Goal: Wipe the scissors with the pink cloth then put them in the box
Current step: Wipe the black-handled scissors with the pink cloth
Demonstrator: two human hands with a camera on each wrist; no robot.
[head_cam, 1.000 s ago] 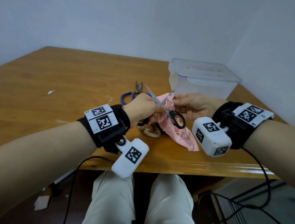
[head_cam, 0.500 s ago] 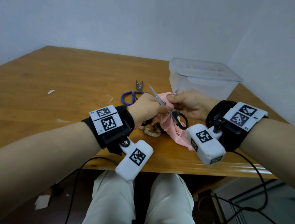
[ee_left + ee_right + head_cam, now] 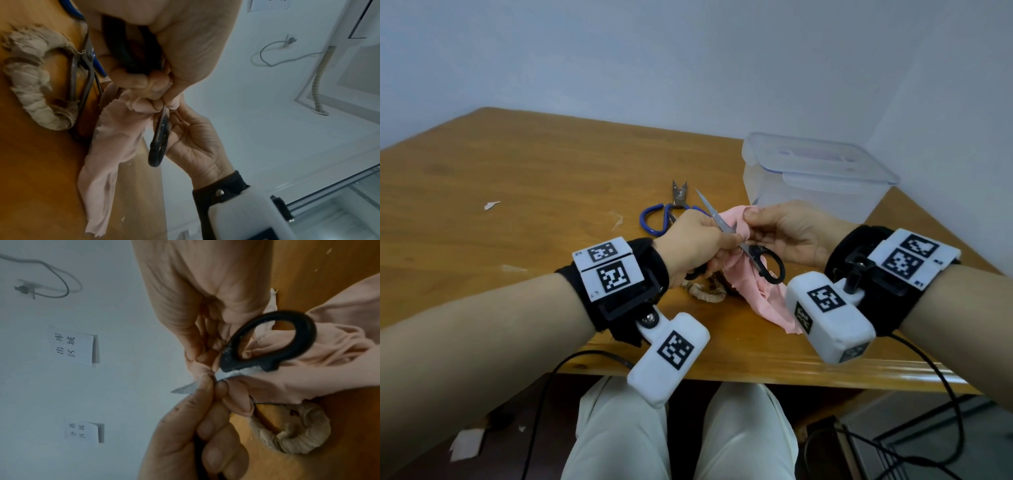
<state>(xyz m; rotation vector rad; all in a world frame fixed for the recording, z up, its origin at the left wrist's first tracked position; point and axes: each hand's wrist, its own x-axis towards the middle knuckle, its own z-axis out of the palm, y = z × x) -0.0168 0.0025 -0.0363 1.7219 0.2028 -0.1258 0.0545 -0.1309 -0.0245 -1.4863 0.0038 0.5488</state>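
wiping stroke slides down toward the pivot

the left hand (image 3: 698, 240) grips one black loop of the scissors (image 3: 743, 241), blades open and raised above the desk (image 3: 517, 192). the right hand (image 3: 787, 229) pinches the pink cloth (image 3: 753, 291) round one blade. a second ago the cloth sat nearer that blade's tip; now it is bunched close to the pivot, hiding the tip, so the wipe looks partway done. the other blade is bare and likely still needs a pass. the box (image 3: 815, 178) stands behind the hands with its lid on, so it must be opened first.
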